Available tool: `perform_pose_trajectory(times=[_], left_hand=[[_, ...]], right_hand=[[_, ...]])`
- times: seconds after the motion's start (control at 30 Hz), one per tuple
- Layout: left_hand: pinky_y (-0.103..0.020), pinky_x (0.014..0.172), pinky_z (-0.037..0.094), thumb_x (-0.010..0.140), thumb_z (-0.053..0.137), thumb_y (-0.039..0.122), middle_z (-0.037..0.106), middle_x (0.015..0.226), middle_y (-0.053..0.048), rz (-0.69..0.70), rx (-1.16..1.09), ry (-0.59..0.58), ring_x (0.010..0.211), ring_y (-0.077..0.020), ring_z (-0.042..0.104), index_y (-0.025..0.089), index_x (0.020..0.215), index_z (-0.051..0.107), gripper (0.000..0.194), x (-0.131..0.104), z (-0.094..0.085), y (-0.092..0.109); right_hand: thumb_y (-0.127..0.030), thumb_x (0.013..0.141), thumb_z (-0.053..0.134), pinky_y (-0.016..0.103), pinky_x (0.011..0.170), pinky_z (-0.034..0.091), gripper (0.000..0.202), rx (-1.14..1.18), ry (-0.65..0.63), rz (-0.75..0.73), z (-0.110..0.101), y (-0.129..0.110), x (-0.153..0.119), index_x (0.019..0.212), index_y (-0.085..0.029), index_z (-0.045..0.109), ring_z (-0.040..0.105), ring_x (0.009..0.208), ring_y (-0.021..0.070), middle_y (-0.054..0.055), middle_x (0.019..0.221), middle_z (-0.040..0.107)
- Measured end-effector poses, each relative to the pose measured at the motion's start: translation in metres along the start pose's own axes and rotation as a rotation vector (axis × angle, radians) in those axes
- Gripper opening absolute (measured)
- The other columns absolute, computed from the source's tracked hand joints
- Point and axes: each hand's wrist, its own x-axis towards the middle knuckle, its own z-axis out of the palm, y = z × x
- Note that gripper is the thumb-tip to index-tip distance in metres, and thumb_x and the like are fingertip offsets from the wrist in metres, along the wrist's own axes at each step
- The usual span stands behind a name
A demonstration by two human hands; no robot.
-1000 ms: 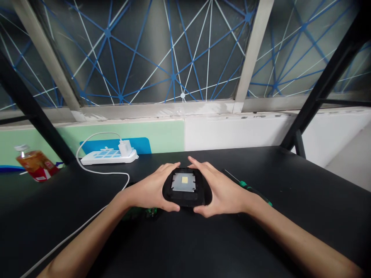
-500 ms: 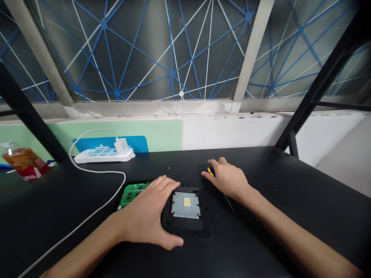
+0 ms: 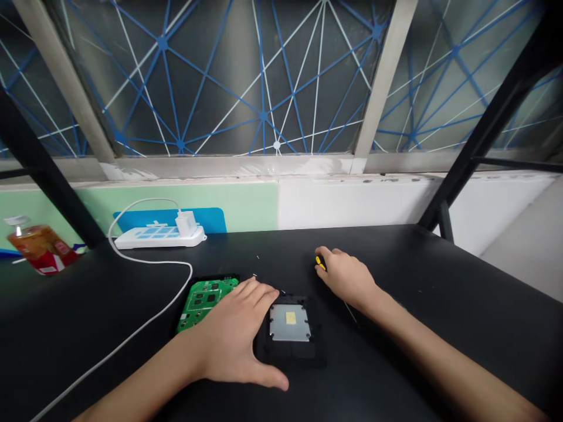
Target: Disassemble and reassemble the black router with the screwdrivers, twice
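A black plastic housing (image 3: 290, 350) with a silvery metal plate (image 3: 281, 331) and a small yellow pad lies on the black table. My left hand (image 3: 237, 340) is at its left side, fingers spread and thumb stretched out along the near side. Partly behind that hand, a green circuit board (image 3: 200, 302) sits in a black frame. To the right, my right hand (image 3: 347, 275) is closed around the black and yellow handle of a screwdriver (image 3: 320, 262), whose thin shaft points toward the near right.
A white power strip (image 3: 160, 236) with a plugged-in charger stands by the wall. Its white cable (image 3: 145, 322) runs down the table's left part. A drink bottle (image 3: 41, 249) is at the far left. Small bits lie beyond my left hand. Black posts rise at both sides.
My left hand and the housing have shifted slightly right and nearer, showing more of the green board. My right hand's fingers have closed in on the screwdriver handle.
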Motion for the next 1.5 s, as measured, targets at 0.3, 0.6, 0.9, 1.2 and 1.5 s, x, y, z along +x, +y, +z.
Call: perform_pose_trajectory(times=[0.3, 0.6, 0.9, 1.2, 1.5], left_hand=[[-0.061, 0.117, 0.021, 0.065, 0.068, 0.078, 0.043, 0.148, -0.019, -0.039, 0.064, -0.045, 0.143, -0.0454, 0.027, 0.014, 0.148, 0.037, 0.110, 0.001, 0.000, 0.001], [-0.060, 0.118, 0.017, 0.070, 0.064, 0.079, 0.037, 0.154, -0.019, -0.056, 0.074, -0.023, 0.145, -0.0445, 0.021, 0.013, 0.150, 0.033, 0.109, 0.000, 0.002, 0.004], [-0.061, 0.117, 0.021, 0.069, 0.061, 0.082, 0.031, 0.156, -0.021, -0.102, 0.098, -0.079, 0.146, -0.0437, 0.018, 0.007, 0.152, 0.027, 0.117, 0.001, -0.001, 0.006], [-0.062, 0.117, 0.020, 0.069, 0.061, 0.082, 0.027, 0.158, -0.021, -0.118, 0.075, -0.107, 0.146, -0.0447, 0.015, 0.007, 0.153, 0.025, 0.118, 0.002, -0.002, 0.006], [-0.063, 0.115, 0.024, 0.069, 0.060, 0.084, 0.030, 0.157, -0.019, -0.118, 0.014, -0.094, 0.146, -0.0456, 0.016, 0.011, 0.154, 0.024, 0.118, 0.000, 0.002, 0.001]], right_hand=[[-0.039, 0.095, 0.044, 0.037, 0.074, 0.051, 0.044, 0.345, 0.287, -0.082, -0.020, -0.004, 0.004, 0.133, -0.018, 0.053, 0.065, 0.076, 0.0221, 0.008, 0.089, 0.065], [-0.038, 0.092, 0.059, 0.044, 0.076, 0.057, 0.052, 0.747, 0.566, -0.264, -0.014, -0.018, -0.015, 0.139, -0.025, 0.041, 0.062, 0.073, 0.0205, 0.006, 0.092, 0.060], [-0.026, 0.090, 0.065, 0.040, 0.070, 0.055, 0.056, 0.804, 0.618, -0.404, -0.011, -0.021, -0.017, 0.140, -0.031, 0.041, 0.060, 0.070, 0.0163, 0.005, 0.100, 0.055], [-0.023, 0.090, 0.063, 0.039, 0.073, 0.056, 0.053, 0.797, 0.598, -0.421, -0.013, -0.023, -0.019, 0.139, -0.029, 0.043, 0.062, 0.074, 0.0159, 0.005, 0.103, 0.058], [-0.018, 0.094, 0.052, 0.039, 0.076, 0.057, 0.049, 1.024, 0.433, -0.487, -0.018, -0.031, -0.031, 0.140, -0.029, 0.039, 0.068, 0.081, 0.0167, 0.006, 0.111, 0.063]])
